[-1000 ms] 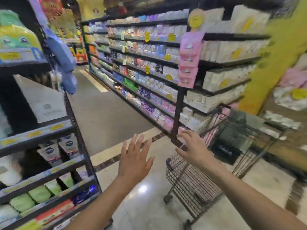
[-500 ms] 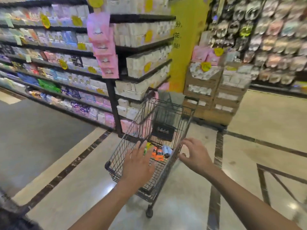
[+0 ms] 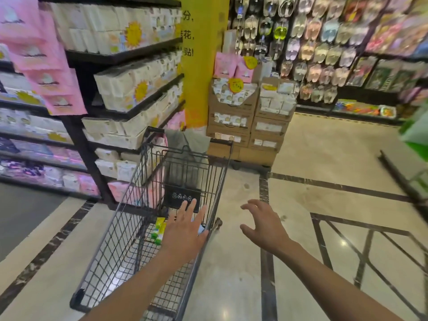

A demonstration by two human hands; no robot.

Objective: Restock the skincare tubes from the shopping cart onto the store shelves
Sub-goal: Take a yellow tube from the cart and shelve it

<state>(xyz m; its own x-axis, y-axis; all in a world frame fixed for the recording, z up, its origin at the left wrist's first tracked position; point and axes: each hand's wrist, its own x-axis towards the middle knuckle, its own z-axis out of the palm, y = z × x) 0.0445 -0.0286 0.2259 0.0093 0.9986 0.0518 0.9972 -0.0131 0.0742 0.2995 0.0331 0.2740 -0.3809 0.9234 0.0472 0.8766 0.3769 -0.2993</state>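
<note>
We are at pick-up, we judge: left hand point(image 3: 185, 232) hovering flat, empty, over the cart's point(image 3: 108, 249) tubes point(image 3: 158, 230); right hand point(image 3: 266, 225) spread, empty, beside it. Next: lowering, gripping one.

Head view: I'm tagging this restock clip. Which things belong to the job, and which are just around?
Job: shopping cart, tubes inside it, left hand, right hand.
Just around: tissue packs, slippers, cardboard boxes, yellow pillar.
</note>
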